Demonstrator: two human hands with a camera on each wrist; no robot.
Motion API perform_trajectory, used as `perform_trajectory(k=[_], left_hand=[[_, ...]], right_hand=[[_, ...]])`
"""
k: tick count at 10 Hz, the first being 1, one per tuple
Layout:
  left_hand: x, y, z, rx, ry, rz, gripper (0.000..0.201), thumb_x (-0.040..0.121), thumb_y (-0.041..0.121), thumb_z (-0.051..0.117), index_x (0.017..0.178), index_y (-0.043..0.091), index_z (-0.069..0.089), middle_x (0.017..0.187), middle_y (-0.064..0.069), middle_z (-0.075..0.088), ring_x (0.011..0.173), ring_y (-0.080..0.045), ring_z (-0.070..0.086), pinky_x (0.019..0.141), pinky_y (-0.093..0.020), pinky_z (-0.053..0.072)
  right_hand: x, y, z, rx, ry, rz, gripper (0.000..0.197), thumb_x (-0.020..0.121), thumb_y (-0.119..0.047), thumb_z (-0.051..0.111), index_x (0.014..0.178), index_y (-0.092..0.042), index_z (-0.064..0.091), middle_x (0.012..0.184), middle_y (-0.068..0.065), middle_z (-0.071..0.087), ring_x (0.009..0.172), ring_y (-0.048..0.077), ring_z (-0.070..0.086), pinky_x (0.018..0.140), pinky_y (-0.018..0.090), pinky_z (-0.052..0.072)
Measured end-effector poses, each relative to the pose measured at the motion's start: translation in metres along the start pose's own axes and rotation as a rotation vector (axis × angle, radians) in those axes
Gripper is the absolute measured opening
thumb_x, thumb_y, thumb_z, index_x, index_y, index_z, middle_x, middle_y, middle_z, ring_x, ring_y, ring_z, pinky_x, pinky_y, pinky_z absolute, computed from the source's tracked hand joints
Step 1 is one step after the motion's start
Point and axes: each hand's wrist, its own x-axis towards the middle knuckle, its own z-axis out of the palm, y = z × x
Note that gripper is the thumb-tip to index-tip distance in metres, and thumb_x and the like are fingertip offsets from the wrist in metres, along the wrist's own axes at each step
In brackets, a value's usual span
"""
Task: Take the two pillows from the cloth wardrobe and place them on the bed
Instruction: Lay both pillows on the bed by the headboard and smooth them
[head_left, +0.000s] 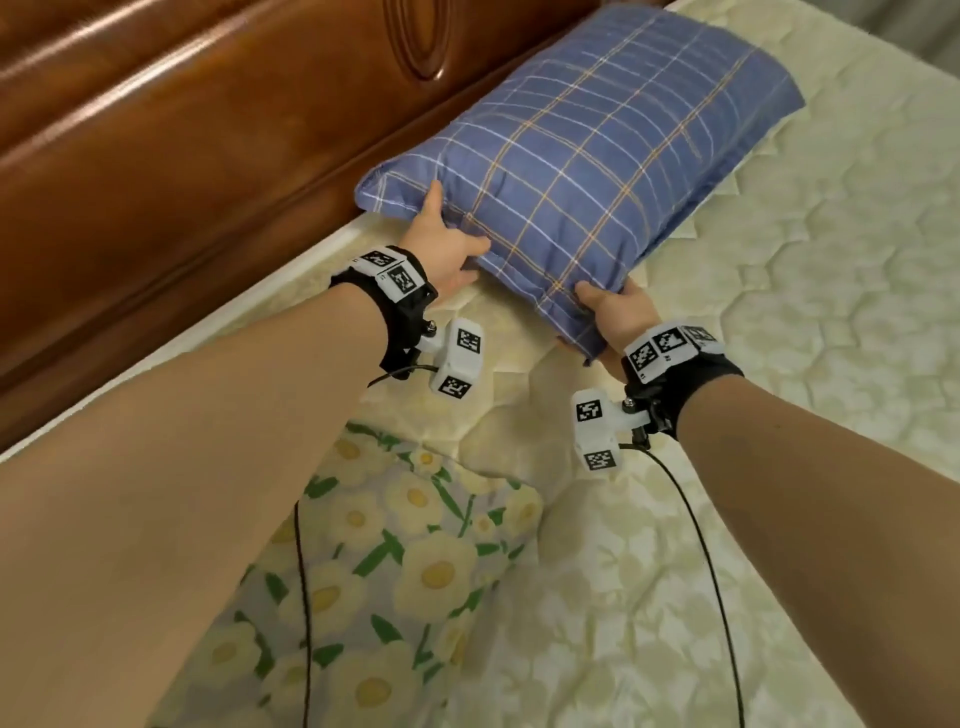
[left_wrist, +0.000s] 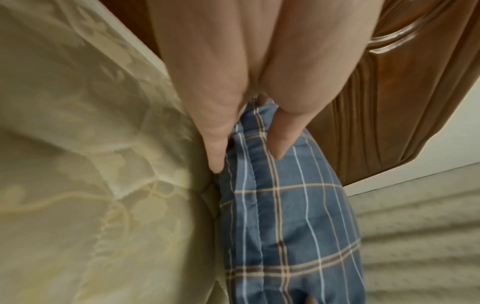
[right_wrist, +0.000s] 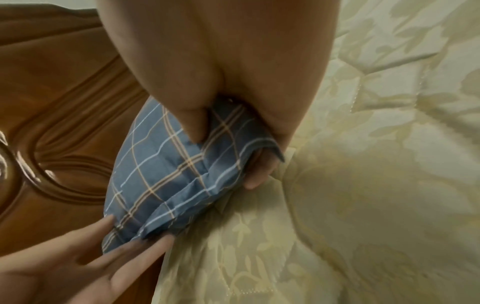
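A blue plaid pillow (head_left: 597, 156) lies on the cream quilted mattress (head_left: 779, 389), close along the wooden headboard (head_left: 182, 156). My left hand (head_left: 447, 244) is at its near left edge, thumb lying on top and straight, spread fingers against the underside (left_wrist: 246, 162). My right hand (head_left: 608, 306) grips the near right corner, the thumb pressed into the fabric and the fingers curled beneath (right_wrist: 221, 158). That corner is lifted slightly off the mattress. A floral pillow (head_left: 395, 571) with white and yellow flowers lies on the bed under my forearms.
The headboard runs along the left of the bed, right against the blue pillow's far side. Open mattress stretches to the right of both pillows. Thin black cables (head_left: 701, 545) hang from my wrists over the bed.
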Motion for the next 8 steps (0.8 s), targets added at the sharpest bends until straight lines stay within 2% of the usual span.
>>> perform_trajectory(k=[1,2,3,4,5,6,7,8], left_hand=[[-0.032,0.01,-0.016,0.046,0.015,0.025,0.086,0.09,-0.006,0.06,0.155,0.032,0.019,0.16,-0.005,0.027,0.132,-0.03,0.049,0.105,-0.054,0.045],[-0.078,0.012,-0.036,0.014,0.071,0.024,0.07,0.091,-0.007,0.058,0.149,0.022,0.035,0.142,-0.014,0.044,0.115,-0.021,0.057,0.095,-0.043,0.054],[-0.136,0.003,-0.074,0.0,0.093,-0.081,0.044,0.092,-0.01,0.053,0.132,0.01,0.05,0.098,-0.012,0.06,0.088,-0.02,0.06,0.08,-0.034,0.056],[-0.192,-0.022,-0.111,-0.05,0.136,-0.17,0.027,0.093,-0.008,0.055,0.117,0.005,0.056,0.089,-0.012,0.059,0.074,-0.021,0.058,0.067,-0.027,0.057],[-0.246,-0.05,-0.151,-0.024,0.248,-0.219,0.028,0.094,-0.009,0.053,0.119,0.003,0.055,0.089,-0.012,0.058,0.074,-0.019,0.058,0.079,-0.031,0.055],[-0.296,-0.075,-0.194,0.107,0.338,-0.36,0.036,0.093,-0.006,0.052,0.128,-0.005,0.056,0.102,-0.018,0.066,0.084,-0.023,0.063,0.095,-0.041,0.053],[-0.351,-0.088,-0.232,0.341,0.455,-0.451,0.043,0.089,0.01,0.064,0.128,-0.006,0.058,0.129,-0.023,0.062,0.114,-0.035,0.062,0.1,-0.041,0.051],[-0.386,-0.099,-0.262,0.556,0.491,-0.552,0.08,0.078,0.042,0.078,0.139,0.001,0.047,0.135,-0.016,0.056,0.119,-0.034,0.058,0.092,-0.033,0.049]], right_hand=[[-0.037,-0.012,0.004,-0.004,-0.028,0.115,0.025,0.085,-0.025,0.071,0.107,-0.023,0.06,0.118,0.01,0.067,0.106,0.034,0.066,0.083,0.05,0.057],[-0.067,-0.003,0.005,-0.12,-0.057,0.198,0.036,0.09,-0.026,0.065,0.123,-0.015,0.057,0.124,0.012,0.062,0.104,0.032,0.061,0.077,0.041,0.055],[-0.107,0.016,0.017,-0.227,-0.036,0.29,0.037,0.094,-0.014,0.058,0.128,0.0,0.056,0.114,0.015,0.06,0.101,0.03,0.058,0.084,0.039,0.053],[-0.16,0.035,0.024,-0.28,0.023,0.362,0.034,0.095,-0.011,0.054,0.124,0.006,0.057,0.11,0.016,0.06,0.089,0.028,0.059,0.075,0.035,0.052],[-0.212,0.06,0.028,-0.335,0.068,0.386,0.043,0.09,-0.015,0.057,0.128,0.004,0.055,0.126,0.022,0.062,0.087,0.029,0.063,0.071,0.04,0.057],[-0.271,0.089,0.041,-0.405,0.091,0.399,0.045,0.088,-0.024,0.058,0.121,0.005,0.059,0.124,0.025,0.063,0.11,0.042,0.062,0.091,0.044,0.055],[-0.332,0.121,0.058,-0.377,0.085,0.514,0.063,0.074,-0.043,0.065,0.121,-0.001,0.06,0.099,0.017,0.064,0.098,0.042,0.061,0.094,0.049,0.053],[-0.372,0.159,0.081,-0.299,-0.034,0.612,0.076,0.069,-0.049,0.068,0.13,-0.007,0.051,0.117,0.015,0.057,0.103,0.037,0.055,0.096,0.055,0.05]])
